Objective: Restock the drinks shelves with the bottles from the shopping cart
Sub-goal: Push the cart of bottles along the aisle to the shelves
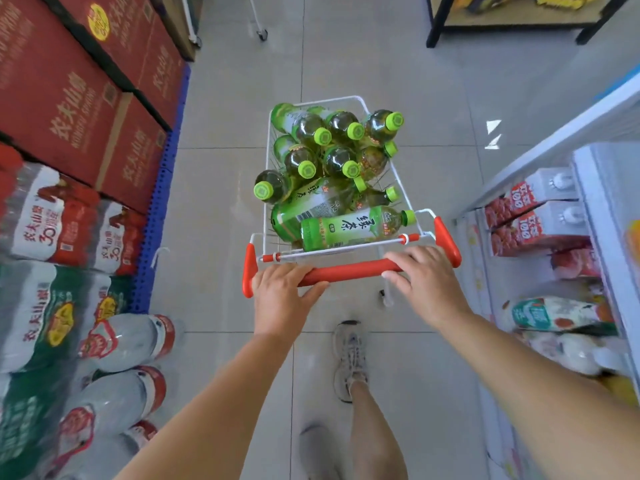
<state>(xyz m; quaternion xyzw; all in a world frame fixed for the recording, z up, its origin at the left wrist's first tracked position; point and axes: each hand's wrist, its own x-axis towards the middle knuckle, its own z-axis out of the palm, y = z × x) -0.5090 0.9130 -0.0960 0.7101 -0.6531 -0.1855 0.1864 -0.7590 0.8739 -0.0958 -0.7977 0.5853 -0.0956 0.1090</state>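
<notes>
A white wire shopping cart [394,168] stands in the aisle straight ahead of me, piled with several green-tea bottles [349,228] with green caps and labels, some upright, some lying flat. Its red handle bar [349,271] runs across the near end. My left hand [282,296] wraps the bar's left part. My right hand [422,277] rests over the bar's right part, fingers curled on it. The drinks shelves [540,230] run along my right, holding juice cartons and bottles.
Red cardboard cases [69,98] and shrink-wrapped water packs [62,230] are stacked on blue pallets along the left. Large water jugs [128,341] lie at lower left. A dark display rack [512,26] stands far right, another cart's wheel [262,34] far ahead. My feet are on grey floor tiles.
</notes>
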